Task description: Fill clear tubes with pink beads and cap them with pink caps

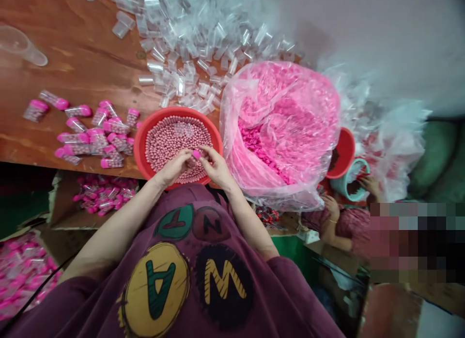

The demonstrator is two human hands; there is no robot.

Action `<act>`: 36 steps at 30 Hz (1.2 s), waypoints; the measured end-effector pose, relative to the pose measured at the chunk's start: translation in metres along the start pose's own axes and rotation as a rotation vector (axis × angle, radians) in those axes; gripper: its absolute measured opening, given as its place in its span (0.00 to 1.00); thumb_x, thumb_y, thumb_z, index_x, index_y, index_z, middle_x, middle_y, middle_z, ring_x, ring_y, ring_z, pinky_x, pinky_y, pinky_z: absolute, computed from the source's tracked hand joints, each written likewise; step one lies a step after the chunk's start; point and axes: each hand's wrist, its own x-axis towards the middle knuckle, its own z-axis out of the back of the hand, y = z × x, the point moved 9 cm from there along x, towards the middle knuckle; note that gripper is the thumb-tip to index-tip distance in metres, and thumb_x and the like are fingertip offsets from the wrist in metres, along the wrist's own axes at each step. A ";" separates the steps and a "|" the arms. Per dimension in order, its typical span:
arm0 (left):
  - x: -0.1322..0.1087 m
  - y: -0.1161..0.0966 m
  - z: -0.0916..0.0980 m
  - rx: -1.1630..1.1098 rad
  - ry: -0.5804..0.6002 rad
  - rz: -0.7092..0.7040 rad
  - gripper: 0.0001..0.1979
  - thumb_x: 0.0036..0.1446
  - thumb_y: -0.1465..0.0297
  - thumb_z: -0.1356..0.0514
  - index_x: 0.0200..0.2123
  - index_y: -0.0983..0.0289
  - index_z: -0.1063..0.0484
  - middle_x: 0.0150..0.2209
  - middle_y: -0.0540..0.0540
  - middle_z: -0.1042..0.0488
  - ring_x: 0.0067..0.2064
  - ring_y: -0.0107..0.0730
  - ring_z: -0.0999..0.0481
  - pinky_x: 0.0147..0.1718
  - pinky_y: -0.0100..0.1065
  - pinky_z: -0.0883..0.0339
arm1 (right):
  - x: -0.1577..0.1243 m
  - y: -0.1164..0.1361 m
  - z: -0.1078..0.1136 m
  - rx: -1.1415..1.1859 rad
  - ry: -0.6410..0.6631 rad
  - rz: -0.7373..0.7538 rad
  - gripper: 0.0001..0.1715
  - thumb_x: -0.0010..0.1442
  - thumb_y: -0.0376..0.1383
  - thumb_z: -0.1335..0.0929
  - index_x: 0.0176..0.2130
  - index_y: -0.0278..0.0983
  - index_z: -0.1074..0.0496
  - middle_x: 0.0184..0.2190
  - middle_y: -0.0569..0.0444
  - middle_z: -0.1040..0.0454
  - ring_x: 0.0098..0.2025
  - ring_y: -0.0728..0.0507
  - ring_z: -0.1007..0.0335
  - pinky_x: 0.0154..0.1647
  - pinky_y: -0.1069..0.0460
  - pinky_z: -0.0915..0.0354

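From the head view, I have both hands together over the red bowl [140, 156] of pink beads [163, 139]. My right hand [217, 168] pinches 1 pink cap [196, 154] between thumb and finger; my left hand [178, 167] is bunched against its other side, though I cannot tell whether those fingers grip the cap or a vial beneath it.

By my reckoning a good deal is done: bead-filled, pink-capped vials [98, 134] lie loosely on the table [54, 71] to my left, and more fill the cardboard box [60, 200] below the edge. Plenty looks left, too — a big heap of clear vials [181, 81] beyond the bowl (see-through, so I take them as unfilled) and a plastic bag [229, 120] of loose pink caps.

For room, my right is tight: the bag stands just beside the bowl, and a co-worker's hand [331, 206] is beyond it. The near table edge runs right under the bowl. Leftward is easier — wood shows between the filled vials and the clear plastic scoop [22, 45].
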 end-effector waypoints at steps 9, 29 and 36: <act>-0.010 -0.023 -0.014 -0.090 0.165 0.019 0.15 0.66 0.59 0.24 0.46 0.60 0.21 0.39 0.51 0.24 0.37 0.29 0.26 0.35 0.31 0.35 | 0.009 0.011 0.017 0.168 -0.180 0.049 0.23 0.76 0.55 0.24 0.60 0.46 0.14 0.55 0.48 0.12 0.53 0.36 0.14 0.64 0.36 0.17; -0.023 -0.035 -0.013 0.032 0.108 -0.091 0.10 0.77 0.66 0.28 0.42 0.62 0.24 0.35 0.49 0.26 0.33 0.24 0.27 0.36 0.30 0.30 | -0.006 0.063 0.004 -0.149 -0.101 0.244 0.17 0.84 0.47 0.30 0.60 0.51 0.12 0.55 0.46 0.15 0.59 0.32 0.15 0.67 0.32 0.18; -0.022 -0.039 -0.019 0.120 0.114 -0.165 0.10 0.76 0.65 0.26 0.44 0.63 0.22 0.34 0.47 0.29 0.31 0.20 0.32 0.32 0.27 0.35 | -0.017 0.075 0.006 -0.283 -0.080 0.394 0.20 0.86 0.46 0.34 0.62 0.46 0.14 0.55 0.44 0.15 0.58 0.34 0.14 0.63 0.35 0.14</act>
